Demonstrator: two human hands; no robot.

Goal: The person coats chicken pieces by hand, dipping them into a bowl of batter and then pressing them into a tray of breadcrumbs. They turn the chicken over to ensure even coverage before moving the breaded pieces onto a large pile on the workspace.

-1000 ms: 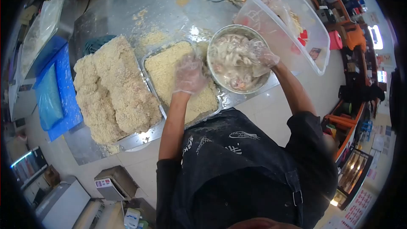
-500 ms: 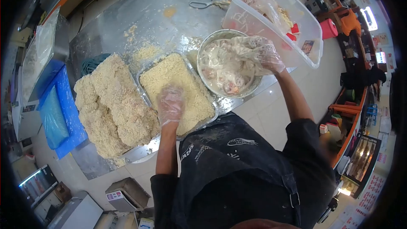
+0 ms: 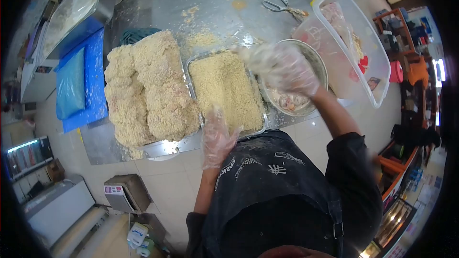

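My left hand (image 3: 217, 138), in a clear plastic glove, rests at the near left corner of the tray of pale crumbs (image 3: 220, 81), its fingers apart and holding nothing. A groove runs down the crumbs. My right hand (image 3: 291, 69), also gloved, is above the left side of the metal bowl (image 3: 321, 59), closed around a batter-coated piece (image 3: 260, 59) blurred by motion. Wet pieces (image 3: 289, 101) in pale batter show in the bowl below. Left of the tray is a large heap of crumb-coated pieces (image 3: 153, 86).
Behind the bowl are scissors (image 3: 279, 4) and a stain on the metal table (image 3: 205, 0). A clear plastic bin (image 3: 377, 79) stands at the right. A blue bag (image 3: 71, 86) lies at the left, above a scale (image 3: 125, 195) farther down.
My right hand has lifted the coated piece leftward from the bowl toward the tray. My left hand has drawn back from the crumbs to the tray's near corner. The whole view has shifted.
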